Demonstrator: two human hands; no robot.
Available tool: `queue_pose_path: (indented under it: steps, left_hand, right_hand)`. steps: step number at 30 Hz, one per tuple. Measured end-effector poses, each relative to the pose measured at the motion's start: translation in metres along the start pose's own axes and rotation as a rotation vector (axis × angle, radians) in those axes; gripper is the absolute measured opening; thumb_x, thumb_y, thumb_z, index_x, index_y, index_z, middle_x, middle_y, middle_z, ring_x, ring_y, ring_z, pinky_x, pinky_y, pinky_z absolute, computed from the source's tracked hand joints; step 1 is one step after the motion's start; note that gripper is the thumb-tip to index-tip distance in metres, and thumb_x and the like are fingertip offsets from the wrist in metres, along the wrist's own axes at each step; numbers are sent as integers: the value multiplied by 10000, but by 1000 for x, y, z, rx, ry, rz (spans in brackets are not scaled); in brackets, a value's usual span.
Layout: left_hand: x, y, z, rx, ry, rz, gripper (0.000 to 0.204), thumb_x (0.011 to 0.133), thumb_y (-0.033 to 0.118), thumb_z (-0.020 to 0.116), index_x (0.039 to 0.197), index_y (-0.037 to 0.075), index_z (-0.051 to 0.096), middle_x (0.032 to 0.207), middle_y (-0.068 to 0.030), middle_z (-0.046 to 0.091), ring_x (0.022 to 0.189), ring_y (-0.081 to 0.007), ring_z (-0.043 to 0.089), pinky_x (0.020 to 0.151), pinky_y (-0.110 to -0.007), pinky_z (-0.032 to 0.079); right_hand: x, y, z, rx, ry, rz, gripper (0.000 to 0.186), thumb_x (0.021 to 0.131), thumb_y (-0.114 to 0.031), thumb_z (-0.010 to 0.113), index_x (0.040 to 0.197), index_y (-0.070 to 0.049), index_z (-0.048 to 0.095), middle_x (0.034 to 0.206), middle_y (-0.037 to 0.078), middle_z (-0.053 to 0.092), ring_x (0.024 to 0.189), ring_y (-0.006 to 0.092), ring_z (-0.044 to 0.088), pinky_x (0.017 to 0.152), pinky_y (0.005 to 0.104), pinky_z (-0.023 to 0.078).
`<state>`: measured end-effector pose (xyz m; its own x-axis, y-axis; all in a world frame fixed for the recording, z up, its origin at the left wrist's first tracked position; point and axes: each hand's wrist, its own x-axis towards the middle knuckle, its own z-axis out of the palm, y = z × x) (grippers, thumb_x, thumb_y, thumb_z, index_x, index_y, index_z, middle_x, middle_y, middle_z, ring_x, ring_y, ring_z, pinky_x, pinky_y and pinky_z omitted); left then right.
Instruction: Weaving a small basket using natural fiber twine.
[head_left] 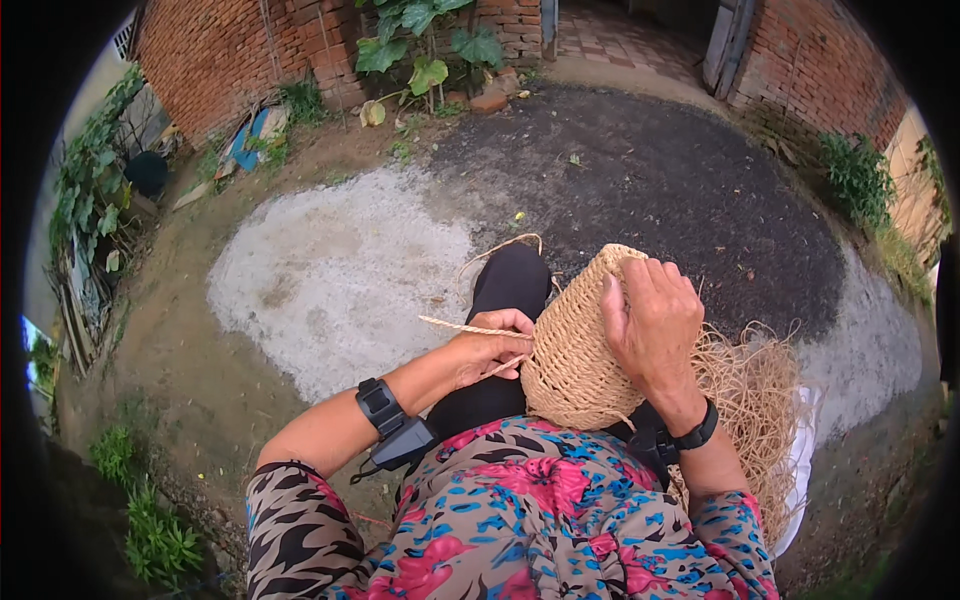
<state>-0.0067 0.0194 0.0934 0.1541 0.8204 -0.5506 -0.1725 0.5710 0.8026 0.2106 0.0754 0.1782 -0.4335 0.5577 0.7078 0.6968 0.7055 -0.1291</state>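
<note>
A woven straw piece point(575, 345), pale tan with rows of braided weave, stands tilted on my lap over my dark-trousered legs. My right hand point(650, 325) grips its upper right part, fingers curled over it. Beside its left edge, my left hand point(495, 345) has its fingers closed on a thin braided straw cord point(460, 326), whose loose end sticks out to the left. A thin loop of straw point(520, 240) arches above my knee. A heap of loose straw strands point(745, 390) lies at my right on a white sack point(800, 470).
Pale grey point(330, 270) and dark point(680, 170) ground patches spread before me. Brick walls point(210, 60) edge the yard, with an open doorway point(630, 40) at the back. Plants point(420, 40) grow along the wall. Blue debris point(250, 140) and a dark bucket point(146, 173) sit at the left.
</note>
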Motion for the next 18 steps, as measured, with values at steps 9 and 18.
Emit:
queue_pose_path:
  steps: [9,18]
  left_hand:
    - [24,-19,20,494,340,274,187,904,193,635,858,27,707,621,21,602,475,-58,491,414,-237,357]
    - [-20,-6,27,363,-10,296,157,893,162,687,890,17,629,689,-13,616,566,-62,558,507,-213,461]
  right_hand:
    - [-12,9,21,-30,51,23,107,804,-115,642,753,-66,561,707,81,544,691,250,558,619,385,427]
    - [1,34,13,108,-128,171,286,874,-325,635,891,-45,690,787,120,660,780,291,620,683,411,493]
